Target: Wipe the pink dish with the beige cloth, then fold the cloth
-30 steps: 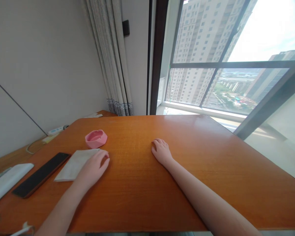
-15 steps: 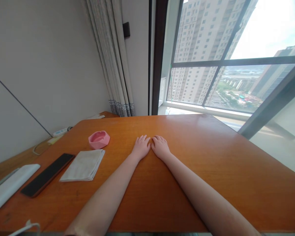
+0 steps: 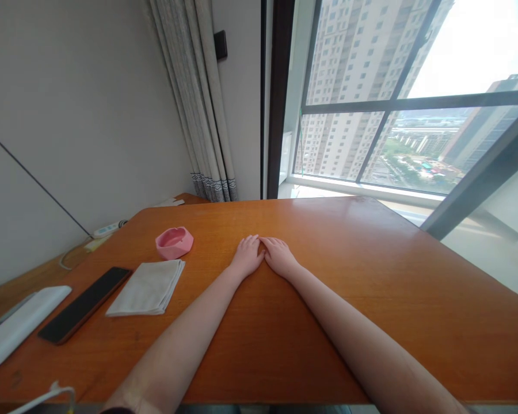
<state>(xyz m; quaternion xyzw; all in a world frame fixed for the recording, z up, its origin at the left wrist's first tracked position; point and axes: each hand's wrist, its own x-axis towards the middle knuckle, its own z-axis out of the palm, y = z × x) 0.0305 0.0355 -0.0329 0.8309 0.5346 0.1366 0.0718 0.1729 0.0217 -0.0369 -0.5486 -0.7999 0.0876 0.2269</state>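
Both forearms stretch forward over a wooden table point(image 3: 267, 345). My left hand point(image 3: 247, 256) lies palm down on the wood, fingers extended and holding nothing. Beside it my right hand point(image 3: 280, 257) rests palm down too, its fingers stretched out and pointing toward the left hand. The fingertips of the two hands meet or nearly meet. To the left of my left hand are a pink faceted ashtray point(image 3: 174, 243) and a folded pale cloth point(image 3: 147, 288).
A long black flat object point(image 3: 85, 305) and a white device point(image 3: 23, 328) lie along the table's left side. A white cable point(image 3: 47, 395) curls at the near left edge. A power strip point(image 3: 107, 229) sits by the wall. Past the table are a curtain point(image 3: 198, 103) and a window point(image 3: 371, 144).
The fingers of my right hand have straightened and turned left toward my left hand's fingertips. The objects on the table stay in place; the view has tilted slightly.
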